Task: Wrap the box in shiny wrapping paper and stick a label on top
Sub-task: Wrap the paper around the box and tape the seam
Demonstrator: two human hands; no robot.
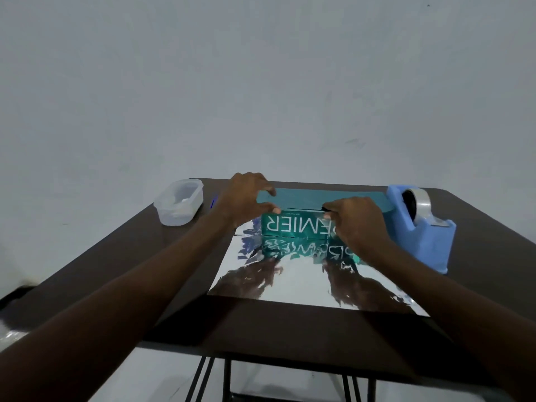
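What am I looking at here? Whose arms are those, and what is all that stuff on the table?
There is only one picture, taken by a camera worn on a person's head, so you see what they see when they look down. The two arms are that person's own. There is no machine.

On the dark brown table lies a sheet of shiny wrapping paper, so mirror-like that you can see the arms and box reflected in it. At the far end of the paper stands a teal box with white letters that read upside down from here.

The left hand and the right hand both grip the top of the box, one at each end.

To the right stands a blue tape dispenser with a roll of tape in it. To the left sits a clear plastic tub.
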